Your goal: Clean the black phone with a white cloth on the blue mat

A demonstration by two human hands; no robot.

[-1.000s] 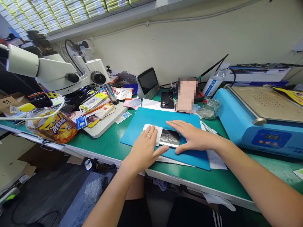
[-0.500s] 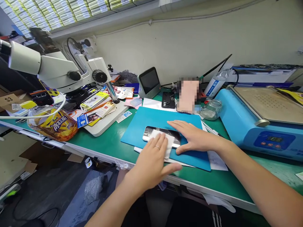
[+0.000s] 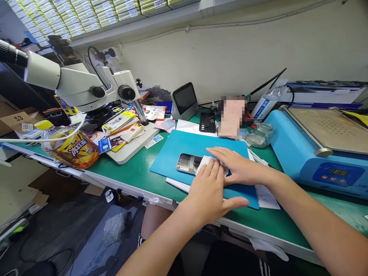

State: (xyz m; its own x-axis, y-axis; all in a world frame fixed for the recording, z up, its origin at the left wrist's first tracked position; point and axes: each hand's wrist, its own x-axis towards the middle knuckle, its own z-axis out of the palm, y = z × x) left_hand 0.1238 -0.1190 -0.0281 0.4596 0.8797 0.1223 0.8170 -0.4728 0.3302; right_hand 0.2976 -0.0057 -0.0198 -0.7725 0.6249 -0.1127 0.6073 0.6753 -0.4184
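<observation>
At the left edge of the frame, "S3" stands on a cardboard box [image 3: 21, 119]. Just below it, the yellow-capped bottle [image 3: 70, 149] reads "冰红茶". At the right, the digits on the blue machine's display [image 3: 337, 172] are too blurred to read surely.

Near the front edge of the table [image 3: 126, 178], a white wipe [image 3: 204, 160] and the left hand [image 3: 207, 191] covered the right end of the phone [image 3: 184, 163]. Toward the back edge, pixelation masked a pinkish object [image 3: 232, 115]; the picture's right edge cropped the blue machine [image 3: 290, 134].
</observation>
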